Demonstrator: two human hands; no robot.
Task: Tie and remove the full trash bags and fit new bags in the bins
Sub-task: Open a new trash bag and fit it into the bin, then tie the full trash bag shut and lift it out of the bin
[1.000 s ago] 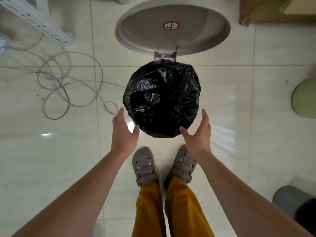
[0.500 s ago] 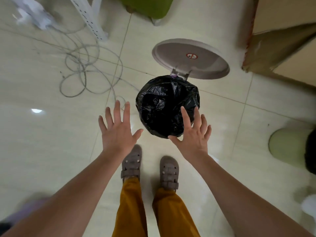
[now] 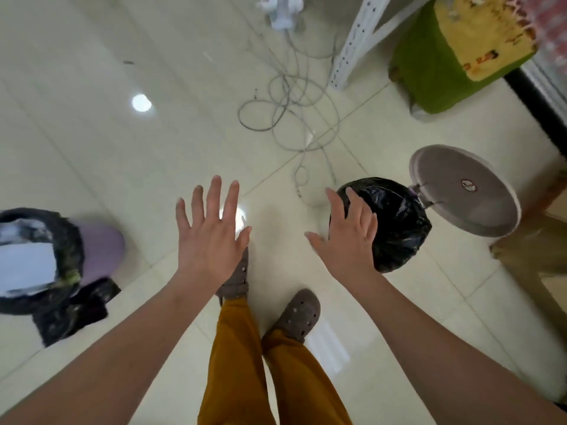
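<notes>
A small bin lined with a black bag (image 3: 395,222) stands on the tiled floor at the right, its round grey lid (image 3: 466,191) flipped up behind it. My right hand (image 3: 349,237) hovers in front of the bin's left side with fingers spread, holding nothing. My left hand (image 3: 211,231) is raised over bare floor to the left of it, fingers straight and spread. At the far left edge sits a second bin with a purple lid (image 3: 101,250) and a black bag (image 3: 61,240) full of white rubbish, black plastic spilling onto the floor beside it.
Loose grey cables (image 3: 291,108) lie coiled on the floor ahead. A white perforated rack leg (image 3: 352,44) and a green stool (image 3: 438,65) stand at the back right. A cardboard box (image 3: 534,256) is by the right edge. My feet in grey clogs (image 3: 297,314) stand below.
The view has swung left, so the black-bagged bin now sits to the right and a second full bin appears at left. Both hands have pulled away from the bin and spread open.
</notes>
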